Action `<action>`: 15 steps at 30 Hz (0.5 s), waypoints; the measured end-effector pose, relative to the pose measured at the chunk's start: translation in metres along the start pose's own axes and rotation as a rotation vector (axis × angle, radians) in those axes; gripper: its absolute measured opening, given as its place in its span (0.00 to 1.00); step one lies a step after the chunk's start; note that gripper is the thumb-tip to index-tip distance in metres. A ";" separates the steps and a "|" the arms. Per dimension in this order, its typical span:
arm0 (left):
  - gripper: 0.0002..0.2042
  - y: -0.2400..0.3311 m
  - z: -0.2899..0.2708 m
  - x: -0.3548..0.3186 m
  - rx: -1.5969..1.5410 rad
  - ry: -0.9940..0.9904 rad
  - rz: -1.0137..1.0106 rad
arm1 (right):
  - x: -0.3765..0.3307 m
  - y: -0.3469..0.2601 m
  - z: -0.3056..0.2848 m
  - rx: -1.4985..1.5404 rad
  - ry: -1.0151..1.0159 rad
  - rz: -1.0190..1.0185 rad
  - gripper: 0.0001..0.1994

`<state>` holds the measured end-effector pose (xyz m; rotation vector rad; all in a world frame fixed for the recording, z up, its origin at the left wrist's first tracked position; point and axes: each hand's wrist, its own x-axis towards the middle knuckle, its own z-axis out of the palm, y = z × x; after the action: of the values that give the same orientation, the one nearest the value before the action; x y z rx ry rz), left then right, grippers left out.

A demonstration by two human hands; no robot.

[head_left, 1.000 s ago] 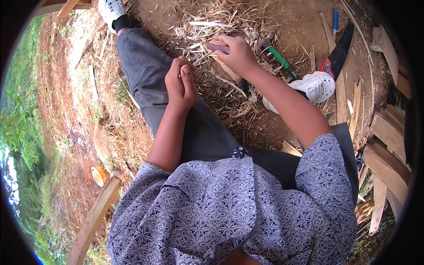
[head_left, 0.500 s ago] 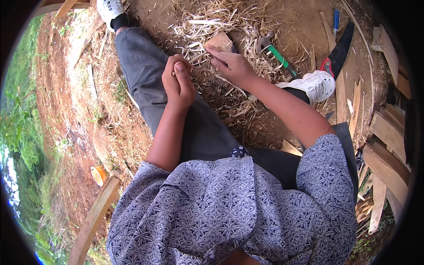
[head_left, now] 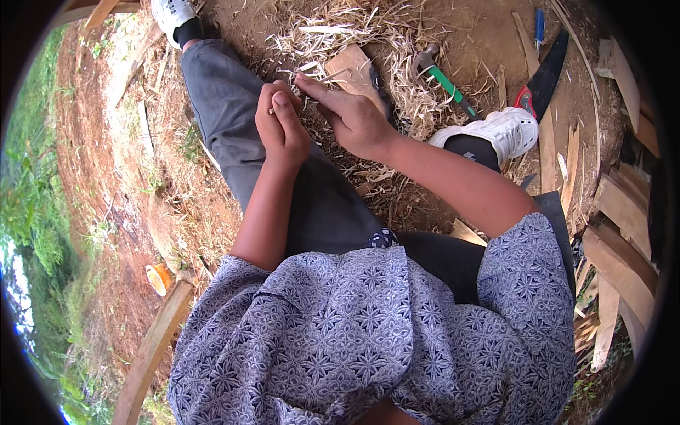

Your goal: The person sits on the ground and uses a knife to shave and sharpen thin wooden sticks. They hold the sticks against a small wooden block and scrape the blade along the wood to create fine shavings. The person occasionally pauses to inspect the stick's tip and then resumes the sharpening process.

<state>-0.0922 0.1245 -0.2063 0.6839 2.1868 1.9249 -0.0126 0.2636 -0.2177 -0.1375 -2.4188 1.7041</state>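
My left hand [head_left: 280, 127] is closed in a fist around a thin wooden stick [head_left: 271, 111], whose pale end shows beside the thumb. My right hand [head_left: 354, 120] is right beside it, fingers stretched out and fingertips close to the left knuckles. Whether anything lies under the right palm is hidden. Just beyond the right hand, a flat wooden block [head_left: 358, 74] with a dark edge rests on the ground among pale wood shavings [head_left: 326, 35].
A claw hammer [head_left: 446, 83] with a green and black handle lies near my right shoe [head_left: 506, 134]. Beyond the shoe are a red-handled saw [head_left: 542, 81] and a blue object [head_left: 540, 27]. Wooden planks [head_left: 620, 269] are piled at the right; a curved beam [head_left: 152, 350] stands lower left.
My right hand has moved left, its fingertips now nearly meeting the left hand. The stick's length between the hands is now mostly covered, and more of the block shows.
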 end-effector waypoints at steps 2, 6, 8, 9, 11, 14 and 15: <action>0.18 0.001 -0.003 0.001 0.020 0.004 -0.023 | 0.004 0.037 -0.010 -0.197 -0.021 0.114 0.27; 0.19 -0.001 -0.002 -0.003 0.022 0.004 0.016 | -0.002 -0.007 0.003 -0.052 0.038 -0.012 0.26; 0.18 -0.003 -0.001 -0.002 -0.031 0.046 -0.017 | -0.003 -0.013 0.004 -0.021 -0.031 0.023 0.26; 0.18 -0.005 -0.002 -0.001 -0.032 0.057 -0.025 | 0.001 0.006 -0.001 -0.107 -0.057 0.095 0.27; 0.18 0.003 0.001 0.003 0.026 0.020 0.011 | 0.011 0.038 -0.017 -0.289 -0.141 0.368 0.27; 0.18 -0.004 -0.002 -0.007 0.085 0.034 0.021 | 0.004 -0.012 -0.008 -0.125 -0.100 0.134 0.24; 0.17 -0.004 -0.002 -0.009 0.090 0.044 0.016 | 0.000 -0.018 0.004 -0.077 0.025 -0.056 0.27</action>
<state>-0.0859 0.1189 -0.2112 0.6805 2.3132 1.8763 -0.0127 0.2539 -0.2022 -0.0994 -2.4472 1.5779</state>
